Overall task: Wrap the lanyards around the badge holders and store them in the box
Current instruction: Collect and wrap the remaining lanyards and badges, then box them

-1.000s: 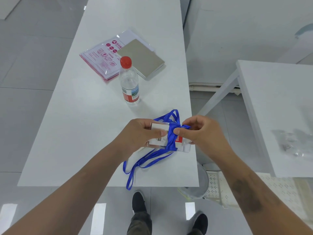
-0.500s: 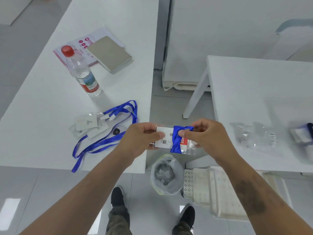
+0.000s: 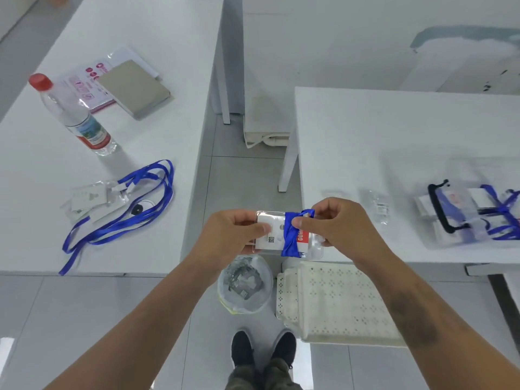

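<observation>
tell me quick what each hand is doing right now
Left hand: closed on the left end of the badge holder.
Right hand: pinching the blue lanyard wrapped around the holder.

A blue lanyard (image 3: 291, 237) bands the clear badge holder (image 3: 284, 235), whose white card carries a red stripe. At upper left, the bottle (image 3: 73, 115) has a red cap; the basket (image 3: 337, 302) at lower centre is cream with punched dots.

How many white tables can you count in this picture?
2: one table on the left holds the bottle and loose lanyards; the other table on the right holds the clear box.
</observation>
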A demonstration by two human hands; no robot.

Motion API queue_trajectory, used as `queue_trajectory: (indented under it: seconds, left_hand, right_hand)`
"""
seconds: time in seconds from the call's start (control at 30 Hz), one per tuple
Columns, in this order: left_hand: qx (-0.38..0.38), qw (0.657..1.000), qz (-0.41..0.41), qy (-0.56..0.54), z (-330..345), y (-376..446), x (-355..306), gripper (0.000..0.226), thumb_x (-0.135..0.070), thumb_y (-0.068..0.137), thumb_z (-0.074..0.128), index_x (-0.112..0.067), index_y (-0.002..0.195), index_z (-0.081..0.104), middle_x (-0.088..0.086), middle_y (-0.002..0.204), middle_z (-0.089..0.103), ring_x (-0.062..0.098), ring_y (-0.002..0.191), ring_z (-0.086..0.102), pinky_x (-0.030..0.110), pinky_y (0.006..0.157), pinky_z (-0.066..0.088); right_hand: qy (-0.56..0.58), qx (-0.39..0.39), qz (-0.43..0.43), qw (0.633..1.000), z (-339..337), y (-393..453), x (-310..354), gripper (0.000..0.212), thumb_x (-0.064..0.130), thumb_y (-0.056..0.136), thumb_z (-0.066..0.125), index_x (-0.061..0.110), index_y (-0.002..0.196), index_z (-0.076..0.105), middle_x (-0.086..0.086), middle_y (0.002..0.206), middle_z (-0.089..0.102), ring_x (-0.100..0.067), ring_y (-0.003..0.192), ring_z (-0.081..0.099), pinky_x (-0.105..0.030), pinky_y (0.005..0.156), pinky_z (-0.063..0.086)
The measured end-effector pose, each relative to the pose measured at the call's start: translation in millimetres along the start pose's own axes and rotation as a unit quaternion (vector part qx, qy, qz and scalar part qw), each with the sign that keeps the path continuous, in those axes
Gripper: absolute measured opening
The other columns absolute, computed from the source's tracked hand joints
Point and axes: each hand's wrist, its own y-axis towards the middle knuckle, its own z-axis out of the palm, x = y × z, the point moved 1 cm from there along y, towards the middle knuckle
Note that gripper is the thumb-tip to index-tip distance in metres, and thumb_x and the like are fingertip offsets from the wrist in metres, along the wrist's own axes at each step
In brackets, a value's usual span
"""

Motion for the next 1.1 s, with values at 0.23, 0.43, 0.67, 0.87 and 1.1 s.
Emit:
queue_trajectory:
  seconds: [0.23, 0.43, 0.67, 0.87, 1.1]
  left_hand:
    - [0.028, 0.999, 0.005, 0.019, 41, 10, -7, 0.011, -0.006, 0.09, 0.068, -0.015, 0.087, 0.073, 0.001, 0.08, 0.078, 0.013, 0.072, 0.075, 0.021, 0.06, 0.059]
    - [0.05, 0.998, 0.021, 0.021, 103, 20, -15, 0.014, -0.003, 0.089, 0.068, -0.01, 0.1, 0.072, 0.011, 0.091, 0.076, 0.02, 0.074, 0.071, 0.03, 0.065, 0.061]
    - [0.019, 0.999, 0.018, 0.03, 221, 25, -23, 0.012, -0.004, 0.088, 0.07, -0.012, 0.096, 0.071, 0.003, 0.08, 0.075, 0.014, 0.064, 0.067, 0.025, 0.059, 0.058]
    - [-0.005, 0.999, 0.022, 0.028, 342, 25, -37, 0.012, -0.008, 0.088, 0.069, -0.017, 0.095, 0.073, 0.007, 0.087, 0.076, 0.014, 0.068, 0.068, 0.028, 0.066, 0.062]
    - [0.004, 0.999, 0.03, 0.019, 439, 52, -65, 0.021, -0.006, 0.091, 0.062, -0.014, 0.108, 0.071, -0.001, 0.081, 0.068, 0.014, 0.072, 0.064, 0.034, 0.078, 0.062]
  right_hand:
    - [-0.019, -0.037, -0.017, 0.999, -40, 0, -16, 0.033, 0.025, 0.068, 0.088, 0.006, 0.084, 0.066, 0.003, 0.064, 0.062, -0.009, 0.055, 0.057, -0.025, 0.054, 0.052]
    - [-0.019, -0.065, -0.022, 0.997, -106, 3, -40, 0.034, 0.026, 0.066, 0.089, 0.007, 0.081, 0.065, 0.004, 0.06, 0.06, -0.014, 0.055, 0.056, -0.033, 0.059, 0.055]
    - [-0.063, -0.075, -0.046, 0.994, -213, 12, -77, 0.032, 0.031, 0.066, 0.089, 0.015, 0.078, 0.064, 0.003, 0.065, 0.063, -0.012, 0.056, 0.055, -0.042, 0.065, 0.057]
    - [-0.097, -0.077, -0.058, 0.991, -331, 16, -108, 0.032, 0.034, 0.065, 0.089, 0.019, 0.076, 0.062, 0.005, 0.065, 0.061, -0.011, 0.057, 0.054, -0.042, 0.067, 0.057]
    - [-0.201, -0.105, -0.064, 0.972, -425, 47, -122, 0.031, 0.042, 0.068, 0.085, 0.024, 0.08, 0.063, 0.009, 0.073, 0.065, -0.006, 0.058, 0.056, -0.022, 0.054, 0.039]
